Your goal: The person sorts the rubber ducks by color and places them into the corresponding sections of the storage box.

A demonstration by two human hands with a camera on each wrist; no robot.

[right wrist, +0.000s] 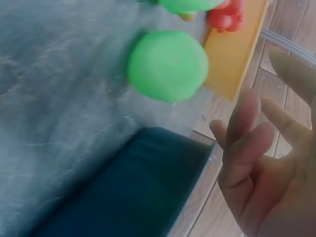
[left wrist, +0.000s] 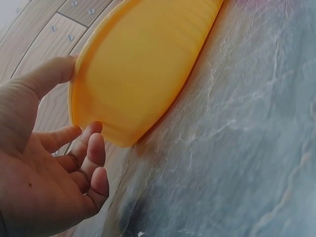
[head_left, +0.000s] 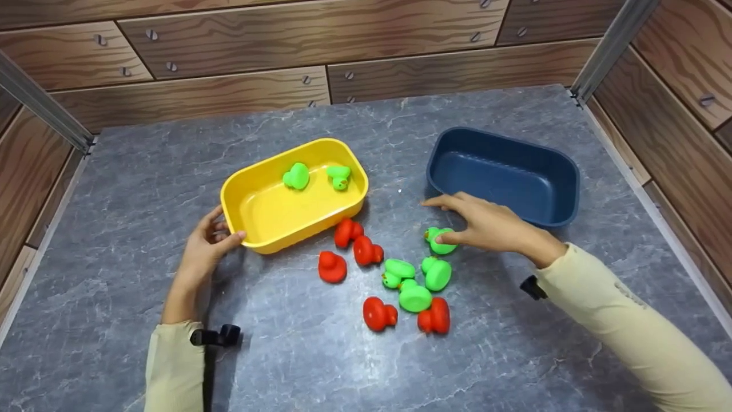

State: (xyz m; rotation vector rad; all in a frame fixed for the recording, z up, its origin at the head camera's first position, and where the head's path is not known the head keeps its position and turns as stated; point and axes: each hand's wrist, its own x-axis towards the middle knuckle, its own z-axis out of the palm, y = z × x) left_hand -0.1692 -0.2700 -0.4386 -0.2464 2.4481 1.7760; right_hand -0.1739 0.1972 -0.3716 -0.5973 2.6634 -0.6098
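A yellow bin (head_left: pixel 274 214) sits left of centre with two green ducks (head_left: pixel 296 176) inside. My left hand (head_left: pixel 226 232) holds its near-left corner, thumb on the rim and fingers against the outer wall (left wrist: pixel 143 64). My right hand (head_left: pixel 452 220) hovers with straight, spread fingers (right wrist: pixel 247 123) between the empty blue bin (head_left: pixel 503 174) and a green duck (head_left: pixel 440 241); the thumb is at that duck. In the right wrist view the green duck (right wrist: pixel 168 64) lies apart from the fingers. Several red ducks (head_left: pixel 367 252) and green ducks (head_left: pixel 414 297) lie loose on the table.
The grey stone-patterned tabletop (head_left: pixel 126 189) is boxed in by wood-panel walls (head_left: pixel 229 34) at the back and both sides. The loose ducks cluster in the middle, between and in front of the two bins.
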